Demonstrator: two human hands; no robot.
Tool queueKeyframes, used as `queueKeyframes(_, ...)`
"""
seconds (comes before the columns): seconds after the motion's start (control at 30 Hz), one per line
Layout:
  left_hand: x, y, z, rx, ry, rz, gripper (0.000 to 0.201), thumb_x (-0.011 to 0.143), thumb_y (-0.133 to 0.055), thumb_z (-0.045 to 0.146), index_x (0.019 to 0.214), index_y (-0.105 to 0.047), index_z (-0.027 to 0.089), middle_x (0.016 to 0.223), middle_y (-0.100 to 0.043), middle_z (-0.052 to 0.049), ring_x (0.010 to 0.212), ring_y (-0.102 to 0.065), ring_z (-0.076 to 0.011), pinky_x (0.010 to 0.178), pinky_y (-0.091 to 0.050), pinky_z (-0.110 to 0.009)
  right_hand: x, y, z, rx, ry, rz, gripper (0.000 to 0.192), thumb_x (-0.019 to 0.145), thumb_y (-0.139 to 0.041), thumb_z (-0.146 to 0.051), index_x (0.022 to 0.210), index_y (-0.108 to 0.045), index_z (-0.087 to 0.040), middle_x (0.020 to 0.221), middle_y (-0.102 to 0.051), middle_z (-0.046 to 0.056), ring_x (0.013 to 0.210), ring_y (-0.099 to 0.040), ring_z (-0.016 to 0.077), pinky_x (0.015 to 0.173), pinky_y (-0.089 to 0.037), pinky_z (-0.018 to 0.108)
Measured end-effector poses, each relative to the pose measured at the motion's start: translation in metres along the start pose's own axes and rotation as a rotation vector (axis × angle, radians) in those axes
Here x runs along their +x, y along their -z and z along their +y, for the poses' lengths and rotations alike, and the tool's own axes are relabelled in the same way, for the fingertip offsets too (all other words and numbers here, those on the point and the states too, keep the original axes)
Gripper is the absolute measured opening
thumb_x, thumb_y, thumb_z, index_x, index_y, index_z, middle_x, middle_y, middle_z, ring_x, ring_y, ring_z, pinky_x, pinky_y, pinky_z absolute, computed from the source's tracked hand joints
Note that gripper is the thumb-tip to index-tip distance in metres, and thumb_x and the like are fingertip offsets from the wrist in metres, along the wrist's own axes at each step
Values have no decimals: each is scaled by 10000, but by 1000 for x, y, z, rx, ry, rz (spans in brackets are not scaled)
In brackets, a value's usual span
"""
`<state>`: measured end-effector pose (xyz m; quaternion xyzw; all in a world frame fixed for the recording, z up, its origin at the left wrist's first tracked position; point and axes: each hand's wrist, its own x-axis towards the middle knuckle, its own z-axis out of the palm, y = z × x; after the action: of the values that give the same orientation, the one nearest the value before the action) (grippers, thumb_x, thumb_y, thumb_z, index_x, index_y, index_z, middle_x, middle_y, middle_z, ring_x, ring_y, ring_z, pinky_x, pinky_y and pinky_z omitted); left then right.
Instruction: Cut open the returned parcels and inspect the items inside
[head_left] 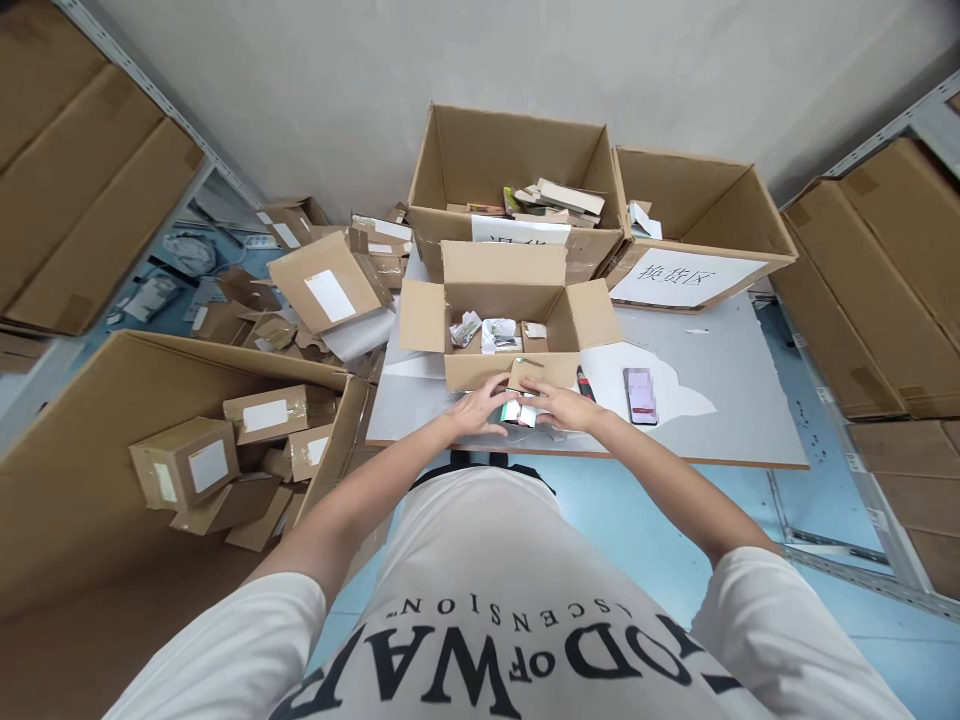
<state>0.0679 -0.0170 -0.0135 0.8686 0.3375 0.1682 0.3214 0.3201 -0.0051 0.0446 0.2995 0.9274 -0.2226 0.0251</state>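
My left hand (482, 405) and my right hand (561, 405) meet at the near edge of a grey table (735, 400). Both hold a small white and green packet (519, 412) between their fingertips. Right behind the hands stands an open cardboard box (480, 372) with its flaps spread; crumpled papers and small items lie inside it.
A phone (640, 394) and a dark marker (584, 384) lie to the right of the hands. Two large open cartons (480, 160) (720, 200) with paper labels stand at the back. A big carton (90, 440) of taped parcels is at my left; shelves with flat cardboard flank both sides.
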Motion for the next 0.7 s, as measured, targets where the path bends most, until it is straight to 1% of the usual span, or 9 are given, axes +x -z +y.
queueKeyframes(0.1,5,7,7,7,6,-23,858,630,-777,507,1375,-420,277,1512,-195,-159,1248,-473,-336,1008,-427,-477,5,5,-1,-53,-11,-44,497,848,-598,-207,1329,-483,-247,1479,-349,142,1215,-527,278,856,-521,404)
queueKeyframes(0.2,13,12,13,24,5,-45,818,624,-776,515,1342,-473,267,1514,-186,-158,1254,-457,-367,1015,-413,-494,9,10,-1,-110,-10,-71,452,838,-617,-224,1277,-508,-247,1410,-425,121,1084,-598,245,751,-536,349)
queueKeyframes(0.3,18,15,16,48,-12,-76,736,643,-775,481,1295,-518,257,1495,-220,-152,1295,-408,-377,1039,-388,-491,11,10,-1,-156,-18,-67,293,882,-544,-219,1175,-559,-221,1331,-491,106,1015,-620,214,710,-529,319)
queueKeyframes(0.37,19,16,17,59,-22,-85,733,616,-795,471,1262,-533,245,1466,-255,-150,1300,-400,-372,1042,-388,-478,10,7,0,-186,-27,-61,255,906,-472,-175,1140,-570,-207,1335,-489,107,1022,-618,201,713,-525,314)
queueKeyframes(0.47,17,17,18,54,-16,-49,767,561,-821,487,1212,-530,204,1389,-324,-163,1221,-478,-351,1005,-425,-457,5,1,2,-197,-14,-51,299,902,-413,-100,1143,-559,-199,1399,-448,106,1162,-557,203,768,-528,327)
queueKeyframes(0.53,15,17,16,52,-3,-22,727,567,-810,501,1158,-529,184,1321,-381,-156,1139,-537,-319,962,-457,-439,0,0,3,-170,18,-42,285,879,-466,-108,1138,-558,-184,1449,-408,117,1284,-463,218,857,-517,355)
queueKeyframes(0.6,11,17,12,56,13,-9,649,583,-796,511,1076,-535,180,1256,-438,-140,1079,-566,-290,918,-482,-413,-5,2,4,-119,65,-26,296,838,-591,-204,1128,-565,-150,1475,-376,159,1355,-377,255,973,-467,403)
queueKeyframes(0.67,6,15,7,57,36,3,571,596,-784,520,984,-535,182,1213,-483,-129,1050,-579,-272,891,-493,-392,-9,3,5,-62,110,6,418,776,-690,-346,1108,-578,-117,1470,-373,206,1379,-332,297,1062,-391,447)
queueKeyframes(0.7,3,13,4,55,51,12,538,607,-776,522,945,-530,184,1207,-500,-128,1047,-584,-268,885,-494,-387,-10,3,5,-42,119,29,450,766,-698,-397,1092,-588,-108,1458,-387,219,1379,-330,309,1084,-364,460)
